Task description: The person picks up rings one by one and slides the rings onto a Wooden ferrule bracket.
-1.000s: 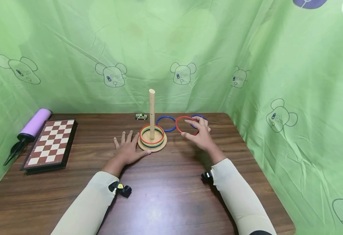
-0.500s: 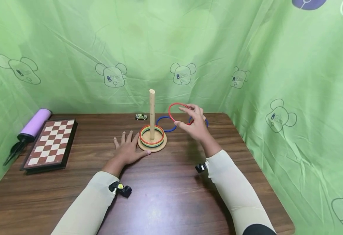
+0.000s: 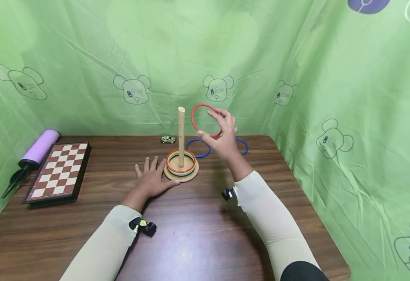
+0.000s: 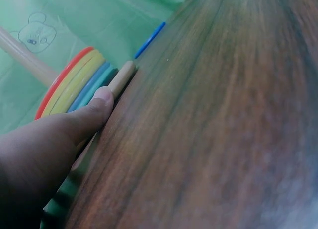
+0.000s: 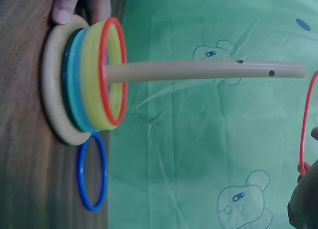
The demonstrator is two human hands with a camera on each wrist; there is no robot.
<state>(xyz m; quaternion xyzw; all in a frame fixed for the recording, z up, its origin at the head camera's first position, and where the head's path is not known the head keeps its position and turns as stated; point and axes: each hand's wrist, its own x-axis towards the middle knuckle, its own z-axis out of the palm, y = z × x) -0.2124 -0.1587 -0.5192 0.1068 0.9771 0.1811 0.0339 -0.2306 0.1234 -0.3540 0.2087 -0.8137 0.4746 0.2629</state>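
Note:
My right hand [image 3: 224,136] pinches a red ring [image 3: 192,118] between thumb and fingers, tilted in the air just right of the wooden peg [image 3: 181,134]. In the right wrist view, this ring shows at the right edge, near the peg's top. The peg rises from a round wooden base [image 3: 190,176]. Several stacked rings [image 5: 89,80], red on top with yellow, blue, teal and dark ones below, lie around its foot. My left hand [image 3: 150,182] rests with spread fingers beside the base, its thumb touching the base's edge [image 4: 121,80].
Behind the base, one blue ring [image 3: 199,157] lies flat; another blue ring [image 3: 247,147], partly hidden, lies behind my right hand. A toy car [image 3: 167,139] stands at the back edge. At left are a checkered board [image 3: 59,171] and a purple hand pump [image 3: 43,146].
My right hand has lifted the red ring off the table and carried it up and left toward the peg's top. The left hand has stayed in place.

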